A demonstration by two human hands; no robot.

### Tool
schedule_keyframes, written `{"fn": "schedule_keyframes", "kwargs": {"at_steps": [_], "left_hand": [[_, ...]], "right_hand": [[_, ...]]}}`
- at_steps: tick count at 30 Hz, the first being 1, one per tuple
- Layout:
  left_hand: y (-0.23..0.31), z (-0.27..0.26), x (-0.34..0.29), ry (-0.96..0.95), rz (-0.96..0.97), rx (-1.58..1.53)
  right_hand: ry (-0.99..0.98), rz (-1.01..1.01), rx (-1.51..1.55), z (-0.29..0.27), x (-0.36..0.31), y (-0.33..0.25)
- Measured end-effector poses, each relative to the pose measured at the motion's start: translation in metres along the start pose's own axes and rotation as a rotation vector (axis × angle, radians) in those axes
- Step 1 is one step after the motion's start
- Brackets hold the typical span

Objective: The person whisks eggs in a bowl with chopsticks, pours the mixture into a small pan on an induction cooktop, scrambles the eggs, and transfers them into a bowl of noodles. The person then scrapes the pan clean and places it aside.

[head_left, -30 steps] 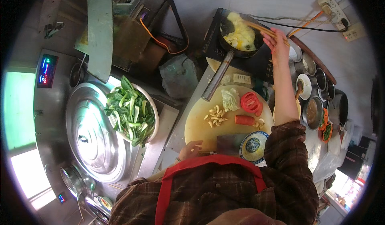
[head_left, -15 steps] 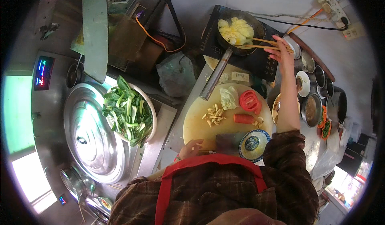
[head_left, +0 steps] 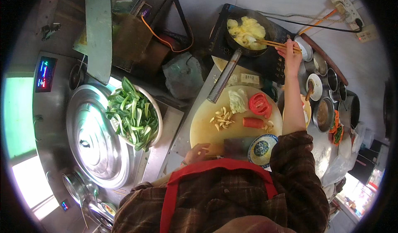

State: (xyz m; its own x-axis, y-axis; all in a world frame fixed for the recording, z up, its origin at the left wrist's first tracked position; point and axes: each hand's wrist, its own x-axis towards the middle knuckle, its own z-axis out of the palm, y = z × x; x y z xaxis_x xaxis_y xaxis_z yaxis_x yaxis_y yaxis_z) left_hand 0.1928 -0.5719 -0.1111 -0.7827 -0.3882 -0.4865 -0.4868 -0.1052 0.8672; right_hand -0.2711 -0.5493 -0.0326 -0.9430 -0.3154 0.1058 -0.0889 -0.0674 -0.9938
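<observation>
My right hand (head_left: 292,55) is closed around a pair of wooden chopsticks (head_left: 271,43). Their tips reach into a dark frying pan (head_left: 237,40), among yellow pieces of what looks like fried egg (head_left: 247,32). The pan sits on a black induction cooker (head_left: 219,41), its long metal handle pointing toward me. My left hand (head_left: 196,153) rests at the near left edge of a round cutting board (head_left: 202,129), fingers apart and holding nothing. Beside it lies a wide cleaver blade (head_left: 237,147). On the board are garlic cloves (head_left: 223,119), cabbage (head_left: 237,100), a cut tomato (head_left: 260,104) and a carrot piece (head_left: 252,122).
A patterned bowl (head_left: 263,150) stands at the board's near right. Leafy greens (head_left: 133,116) fill a basket (head_left: 157,127) on the left, next to a large metal lid (head_left: 97,150). Several pots and bowls (head_left: 323,112) crowd the right. Cords run to a power strip (head_left: 347,9).
The chopsticks have closed together, where they were spread apart before. My right hand has shifted slightly, and the egg in the pan has moved a little. My left hand stays in place.
</observation>
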Motion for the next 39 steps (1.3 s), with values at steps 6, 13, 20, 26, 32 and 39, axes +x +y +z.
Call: {"fn": "schedule_keyframes", "kwargs": {"at_steps": [6, 13, 20, 26, 32, 39], "left_hand": [[0.002, -0.002, -0.001, 0.011, -0.005, -0.017], [-0.006, -0.004, -0.001, -0.009, 0.070, 0.024], [-0.003, -0.003, -0.001, -0.011, 0.040, 0.011], [0.002, -0.005, 0.001, -0.050, 0.048, 0.040], [-0.009, -0.003, -0.002, -0.049, -0.005, 0.019], [-0.001, 0.000, 0.000, -0.022, 0.014, -0.015]], "right_hand": [[0.221, 0.184, 0.375, -0.008, 0.006, 0.027], [0.286, 0.350, 0.628, -0.020, 0.002, 0.039], [0.160, 0.331, 0.641, -0.032, -0.002, -0.004], [0.073, 0.134, 0.287, -0.021, 0.006, -0.019], [-0.062, -0.024, -0.001, -0.012, 0.007, -0.039], [-0.294, -0.051, -0.325, 0.013, -0.006, -0.033]]}}
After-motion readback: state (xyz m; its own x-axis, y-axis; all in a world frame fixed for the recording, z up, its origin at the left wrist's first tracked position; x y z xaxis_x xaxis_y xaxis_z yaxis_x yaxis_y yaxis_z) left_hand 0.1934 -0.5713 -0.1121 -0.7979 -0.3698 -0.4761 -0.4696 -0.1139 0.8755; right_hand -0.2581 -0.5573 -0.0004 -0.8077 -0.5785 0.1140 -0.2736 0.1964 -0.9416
